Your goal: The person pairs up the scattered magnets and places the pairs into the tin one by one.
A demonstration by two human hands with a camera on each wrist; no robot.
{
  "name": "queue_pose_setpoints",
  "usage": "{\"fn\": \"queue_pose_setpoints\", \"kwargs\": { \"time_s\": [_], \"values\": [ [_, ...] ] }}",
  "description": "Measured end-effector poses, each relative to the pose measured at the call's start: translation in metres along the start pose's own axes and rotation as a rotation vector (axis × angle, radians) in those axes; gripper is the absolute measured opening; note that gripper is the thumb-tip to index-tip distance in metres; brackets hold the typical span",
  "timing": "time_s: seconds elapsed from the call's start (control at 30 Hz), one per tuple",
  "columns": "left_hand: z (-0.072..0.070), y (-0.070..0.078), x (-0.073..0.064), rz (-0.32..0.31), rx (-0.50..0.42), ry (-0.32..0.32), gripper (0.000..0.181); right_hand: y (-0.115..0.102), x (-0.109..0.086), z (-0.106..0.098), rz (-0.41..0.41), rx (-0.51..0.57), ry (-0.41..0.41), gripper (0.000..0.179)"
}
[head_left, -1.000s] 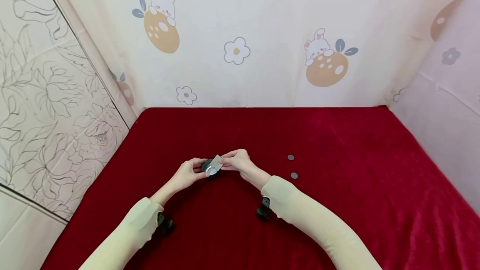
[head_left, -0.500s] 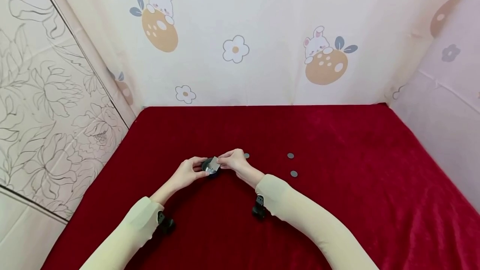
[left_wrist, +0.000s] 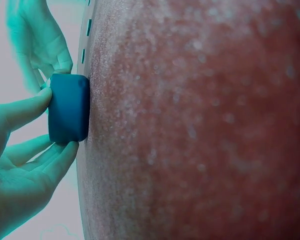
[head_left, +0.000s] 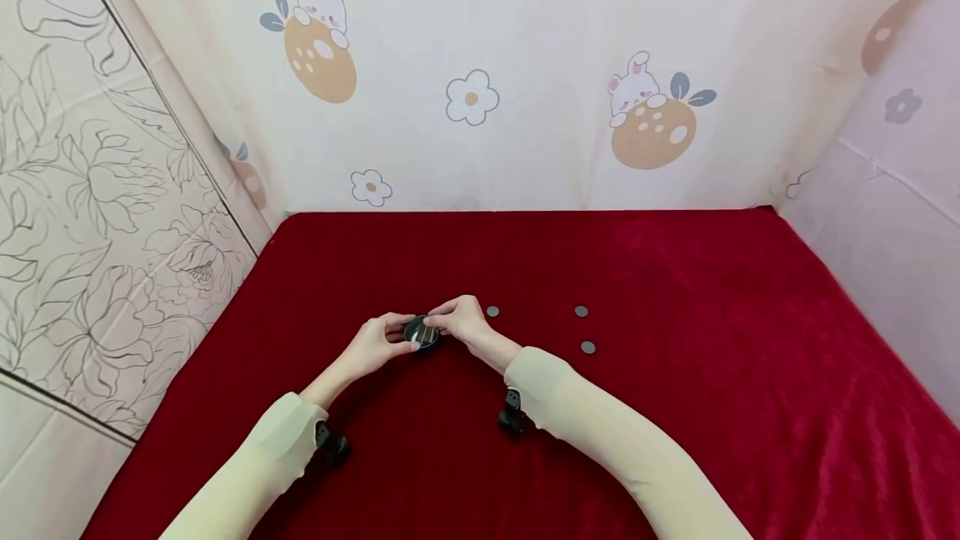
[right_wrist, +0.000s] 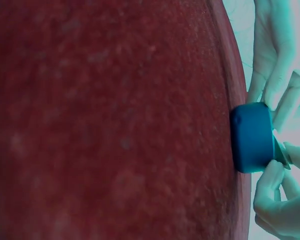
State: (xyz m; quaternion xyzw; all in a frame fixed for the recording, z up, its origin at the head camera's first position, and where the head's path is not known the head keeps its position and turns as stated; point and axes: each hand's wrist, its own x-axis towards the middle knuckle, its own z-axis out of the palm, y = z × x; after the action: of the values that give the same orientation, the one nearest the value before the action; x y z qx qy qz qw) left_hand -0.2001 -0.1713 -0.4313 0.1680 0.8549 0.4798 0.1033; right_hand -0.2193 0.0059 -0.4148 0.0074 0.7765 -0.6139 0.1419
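A small round dark container (head_left: 421, 343) with a shiny inside sits on the red cloth. My left hand (head_left: 372, 347) holds it from the left side, thumb at the near side and fingers at the far side. In the left wrist view its smooth blue-looking wall (left_wrist: 69, 108) stands between that thumb and fingers. At the container's right rim, my right hand (head_left: 468, 323) pinches a thin flat plate, pale grey in the earlier frames. The right wrist view shows this plate (right_wrist: 281, 154) slanting at the container's opening, partly hidden by fingers. How deep it reaches inside cannot be seen.
Three flat grey discs lie on the cloth to the right: one disc (head_left: 492, 311) close behind my right hand, a second disc (head_left: 581, 312) and a third disc (head_left: 588, 347) farther right. A patterned curtain (head_left: 540, 140) borders the red table (head_left: 675, 290) at the back.
My right hand has moved a little left with the flat plate, which now lies lower and more within the container. The disc behind that hand has come into sight. My left hand stays put.
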Motion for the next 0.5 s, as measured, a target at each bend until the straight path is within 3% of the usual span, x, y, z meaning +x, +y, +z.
{"fn": "queue_pose_setpoints", "kwargs": {
  "time_s": [0.23,0.5],
  "values": [
    [0.000,0.002,0.001,0.008,0.009,0.008,0.048,0.001,-0.005,-0.010,0.022,0.083,-0.072,0.021],
    [0.000,0.003,0.000,0.015,0.003,-0.004,0.049,0.005,-0.006,-0.011,0.060,0.198,-0.068,0.023]
  ]
}}
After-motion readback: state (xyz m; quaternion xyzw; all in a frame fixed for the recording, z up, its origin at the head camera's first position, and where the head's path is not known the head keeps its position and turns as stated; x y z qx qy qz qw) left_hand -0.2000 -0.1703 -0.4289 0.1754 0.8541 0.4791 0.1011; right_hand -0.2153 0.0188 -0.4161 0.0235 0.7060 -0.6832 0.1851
